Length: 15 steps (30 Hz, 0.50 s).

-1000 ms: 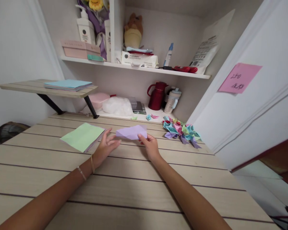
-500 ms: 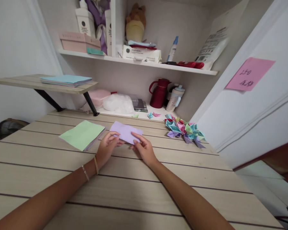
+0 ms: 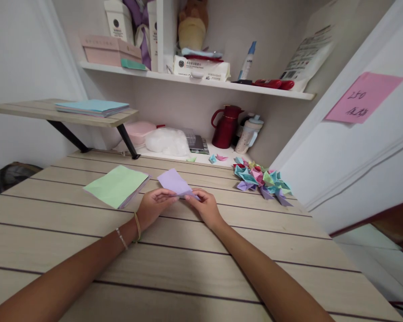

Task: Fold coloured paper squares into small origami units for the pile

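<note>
A sheet of purple paper (image 3: 174, 181) is held just above the table between my two hands, its near edge folded up in a narrow strip. My left hand (image 3: 156, 205) is closed on the near left part of that edge, fingertips on the fold. Opposite it, my right hand (image 3: 204, 208) pinches the right corner between thumb and fingers. A stack of coloured paper (image 3: 117, 185), green sheet on top, lies left of my left hand. To the right sits a pile of folded paper pieces (image 3: 262, 179) in several colours.
A slatted wooden table (image 3: 174, 273) spans the foreground. At the back stand a dark red jug (image 3: 226, 127) and a pale tumbler (image 3: 249, 134). On the left a small raised shelf (image 3: 27, 112) carries more paper (image 3: 92, 106). A pink note (image 3: 364, 98) is on the right wall.
The purple paper has turned, and its near edge is now folded up. My hands have come closer together along that edge. The view has shifted slightly.
</note>
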Motion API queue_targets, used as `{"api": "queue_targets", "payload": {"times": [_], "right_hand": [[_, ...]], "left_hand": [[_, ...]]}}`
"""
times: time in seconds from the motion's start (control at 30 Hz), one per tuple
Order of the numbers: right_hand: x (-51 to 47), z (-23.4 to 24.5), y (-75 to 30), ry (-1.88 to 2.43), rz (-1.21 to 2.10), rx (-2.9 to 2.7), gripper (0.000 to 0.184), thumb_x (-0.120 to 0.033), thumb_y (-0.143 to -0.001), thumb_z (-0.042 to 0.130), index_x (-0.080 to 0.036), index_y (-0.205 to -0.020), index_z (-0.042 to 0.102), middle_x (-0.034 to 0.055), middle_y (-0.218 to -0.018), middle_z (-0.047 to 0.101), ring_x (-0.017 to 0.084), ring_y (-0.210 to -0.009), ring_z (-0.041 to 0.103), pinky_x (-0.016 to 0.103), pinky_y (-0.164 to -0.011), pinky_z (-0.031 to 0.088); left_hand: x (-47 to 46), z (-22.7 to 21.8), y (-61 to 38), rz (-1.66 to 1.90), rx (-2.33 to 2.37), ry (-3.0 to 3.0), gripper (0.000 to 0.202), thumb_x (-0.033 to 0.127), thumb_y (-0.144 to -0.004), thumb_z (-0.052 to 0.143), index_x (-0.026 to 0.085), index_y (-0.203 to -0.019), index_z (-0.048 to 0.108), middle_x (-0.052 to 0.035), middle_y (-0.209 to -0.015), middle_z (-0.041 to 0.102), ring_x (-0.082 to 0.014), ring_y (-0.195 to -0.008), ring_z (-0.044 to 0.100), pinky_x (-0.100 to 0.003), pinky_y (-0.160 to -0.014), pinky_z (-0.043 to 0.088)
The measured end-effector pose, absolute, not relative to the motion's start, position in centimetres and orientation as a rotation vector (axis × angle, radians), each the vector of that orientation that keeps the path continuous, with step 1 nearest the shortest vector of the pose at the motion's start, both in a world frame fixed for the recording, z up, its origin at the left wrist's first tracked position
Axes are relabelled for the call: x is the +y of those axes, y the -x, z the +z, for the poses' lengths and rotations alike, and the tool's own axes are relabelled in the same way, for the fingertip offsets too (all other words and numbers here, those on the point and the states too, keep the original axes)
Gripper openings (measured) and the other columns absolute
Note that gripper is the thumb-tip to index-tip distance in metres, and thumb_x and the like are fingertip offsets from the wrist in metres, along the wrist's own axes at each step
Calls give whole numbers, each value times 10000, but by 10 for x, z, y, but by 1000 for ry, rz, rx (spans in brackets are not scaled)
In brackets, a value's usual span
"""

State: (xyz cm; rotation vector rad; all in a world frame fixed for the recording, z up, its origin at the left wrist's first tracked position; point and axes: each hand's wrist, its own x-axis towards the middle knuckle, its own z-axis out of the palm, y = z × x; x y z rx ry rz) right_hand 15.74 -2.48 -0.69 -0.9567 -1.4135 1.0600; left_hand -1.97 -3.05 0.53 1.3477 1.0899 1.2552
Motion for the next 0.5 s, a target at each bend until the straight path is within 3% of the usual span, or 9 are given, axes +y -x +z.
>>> {"api": "queue_targets", "payload": {"times": [0.1,0.17,0.23,0.37,0.43,0.5], "right_hand": [[-24,-10,-158,954,1127,-1339,254,-394,-638,681,-172,-755,645,30,-702,631,156,-644,559,262,-585,439],[-24,-12,-157,918,1167,-1272,383,-370,-624,701,-184,-945,607,17,-707,638,144,-621,560,253,-579,441],[-23,-13,-157,888,1205,-1237,528,-345,-615,714,-201,-1092,540,5,-702,642,137,-611,564,251,-586,443],[-20,-15,-157,857,1234,-1262,321,-361,-623,706,-178,-874,625,37,-770,661,155,-684,587,279,-655,457],[-19,-15,-157,854,1216,-1275,269,-377,-628,699,-175,-791,628,43,-798,664,164,-718,592,290,-679,458],[-19,-15,-158,860,1199,-1296,267,-386,-633,694,-182,-792,627,39,-809,662,168,-735,591,292,-679,457]], "left_hand": [[-29,5,20,1272,1167,-1399,206,321,-616,698,153,-711,626,-43,-754,680,-175,-736,632,-277,-702,500],[-28,6,20,1307,1140,-1370,267,311,-620,699,160,-809,586,-24,-723,667,-155,-696,631,-251,-654,494],[-28,6,20,1344,1092,-1311,449,284,-610,713,178,-988,494,-2,-706,654,-138,-660,631,-234,-621,489],[-29,7,18,1317,1035,-1249,772,271,-599,727,198,-1223,278,-2,-745,650,-141,-665,647,-255,-651,501],[-30,8,18,1222,1019,-1263,771,295,-612,716,181,-1246,292,-6,-720,654,-152,-645,650,-274,-655,509],[-32,8,19,1098,994,-1313,630,326,-648,685,153,-1189,414,-19,-669,664,-162,-617,647,-285,-642,515]]}}
